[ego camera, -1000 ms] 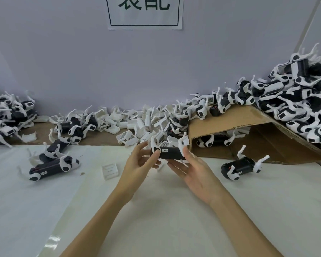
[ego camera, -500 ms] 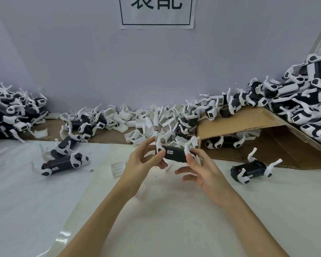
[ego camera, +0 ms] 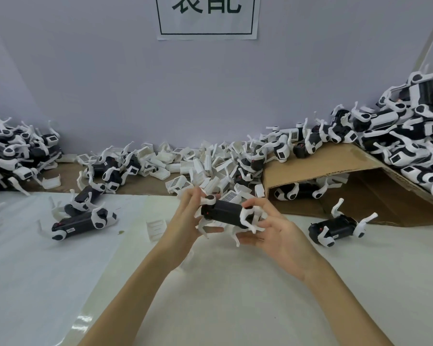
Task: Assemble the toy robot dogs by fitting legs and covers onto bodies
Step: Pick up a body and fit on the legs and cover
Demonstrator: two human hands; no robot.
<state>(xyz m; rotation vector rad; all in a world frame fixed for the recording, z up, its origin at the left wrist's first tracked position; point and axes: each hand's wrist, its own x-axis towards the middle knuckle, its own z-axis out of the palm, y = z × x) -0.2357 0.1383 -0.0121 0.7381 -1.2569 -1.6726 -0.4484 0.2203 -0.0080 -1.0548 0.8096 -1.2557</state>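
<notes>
1. Toy dog body [ego camera: 223,213], black with white legs fitted at both ends, is held just above the white table [ego camera: 235,295] between both hands, its length running left to right and tilted slightly down toward the right
2. Left hand [ego camera: 185,221] grips the left end of the body, fingers curled round it near the white hip joint at the top
3. Right hand [ego camera: 278,236] cups the right end from below and behind, thumb and fingers curled round the white leg there
4. White legs of the held dog splay downward between the two palms
5. Loose white cover [ego camera: 156,227] lies flat on the table just left of the left wrist
6. Further left, two partly built dogs [ego camera: 83,218] lie on their sides on the table
7. To the right, another black dog [ego camera: 335,228] lies on the table, legs up, beside a cardboard sheet [ego camera: 323,163]
8. Heap of white covers [ego camera: 200,166] sits along the wall behind the hands
9. Piles of finished dogs [ego camera: 410,136] rise at far right, with another pile [ego camera: 10,151] at far left
10. Printed sign [ego camera: 206,18] hangs on the wall above
</notes>
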